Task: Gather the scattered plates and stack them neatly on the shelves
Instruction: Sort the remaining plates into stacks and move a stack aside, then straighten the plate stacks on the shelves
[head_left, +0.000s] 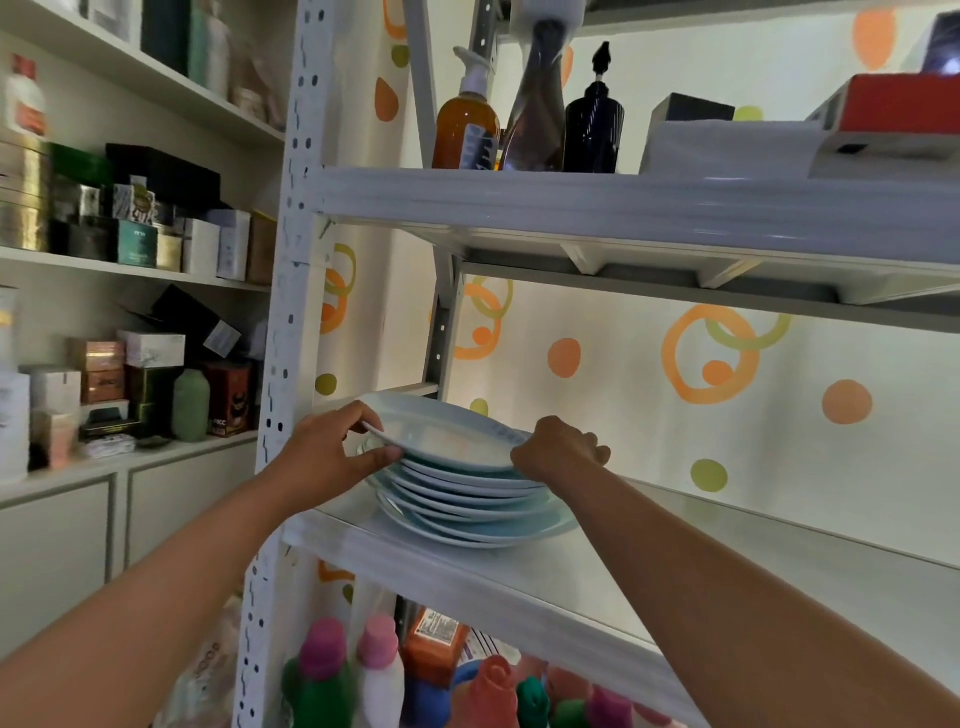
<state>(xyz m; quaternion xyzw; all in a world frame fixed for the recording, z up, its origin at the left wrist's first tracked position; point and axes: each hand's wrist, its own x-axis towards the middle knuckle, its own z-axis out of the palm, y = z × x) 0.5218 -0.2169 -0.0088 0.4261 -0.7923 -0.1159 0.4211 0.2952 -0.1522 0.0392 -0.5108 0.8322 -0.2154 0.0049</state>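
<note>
Left bay: built-in wall shelves (130, 267) carry crowded boxes, and a pale green bottle (190, 397) stands on the lower ledge above cabinet doors.

Next, a white slotted upright post (283, 312) marks the left edge of the metal rack. It stands just beside the left forearm and close to the plates.

Left hand (332, 452): fingers lie over the left rim of the top plate (441, 431) with the thumb curled beneath, pinching it.

The top plate is pale blue-white and sits on the stack of plates (467, 509) at a tilt, its left edge higher than its right. The plates are round, and the stack's axis runs upright (lower plates are slightly offset, rims not fully in line). The stack rests on the middle shelf (727, 561) at its left end, near the front edge.

Right hand (558, 449): fingers are curled over the right rim of the same plate, knuckles toward the camera, gripping it.

Overhead, the upper shelf (623, 202) hangs over the stack. It carries an amber pump bottle (466, 124), a dark pump bottle (592, 130) and flat boxes further right.

Below the middle shelf stand bottles with pink caps (324, 644) and other coloured containers.

Behind the rack, the wall (597, 415) is white with orange and green dots and rings.
</note>
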